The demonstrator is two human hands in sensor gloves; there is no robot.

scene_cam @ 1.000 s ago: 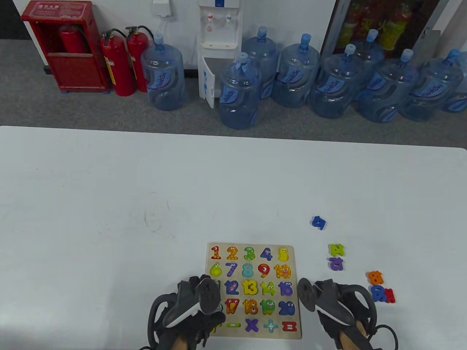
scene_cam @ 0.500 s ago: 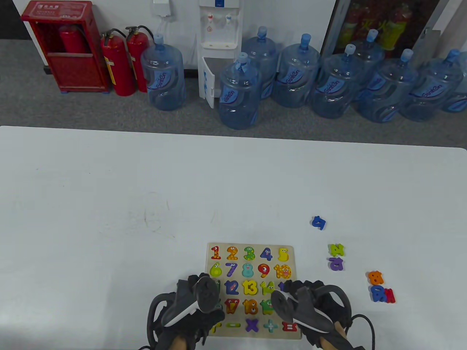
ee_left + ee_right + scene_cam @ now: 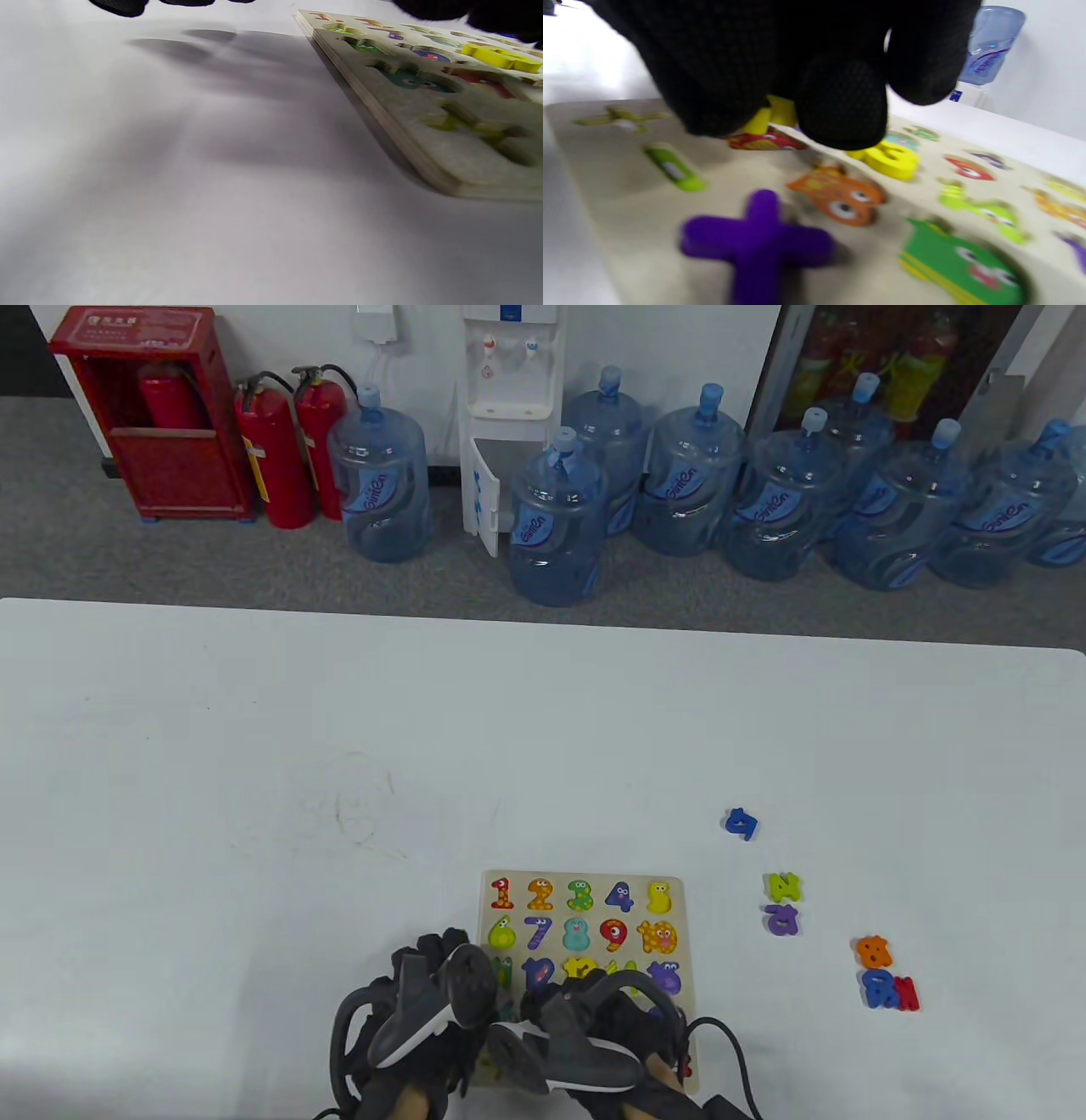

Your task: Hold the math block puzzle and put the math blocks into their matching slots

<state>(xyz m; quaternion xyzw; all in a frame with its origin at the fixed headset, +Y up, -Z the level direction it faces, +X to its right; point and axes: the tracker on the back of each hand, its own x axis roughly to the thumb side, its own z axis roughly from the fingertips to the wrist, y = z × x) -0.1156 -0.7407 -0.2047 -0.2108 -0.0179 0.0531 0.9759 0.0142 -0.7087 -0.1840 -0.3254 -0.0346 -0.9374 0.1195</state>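
Observation:
The wooden number puzzle board [image 3: 585, 903] lies near the table's front edge with most slots filled. Its left column shows empty slots [image 3: 409, 78]. My left hand [image 3: 437, 963] sits at the board's [image 3: 382, 123] left edge, its fingertips [image 3: 121, 5] spread just above the table. My right hand [image 3: 585, 997] hovers over the board's lower middle. Its fingertips [image 3: 842, 108] come down on the yellow 13 block [image 3: 891, 160], whose yellow shows between two of them. That block [image 3: 500, 57] stands proud of the board. The lower rows are hidden in the table view.
Loose blocks lie right of the board: a blue one [image 3: 741, 823], a green one [image 3: 782, 886], a purple one [image 3: 781, 919], then an orange [image 3: 874, 952], a blue [image 3: 880, 989] and a red one [image 3: 908, 994]. A purple cross [image 3: 759, 243] sits seated.
My right hand has swept left from beside the board's right edge to above its lower middle. The left hand has barely shifted. The loose blocks have not moved.

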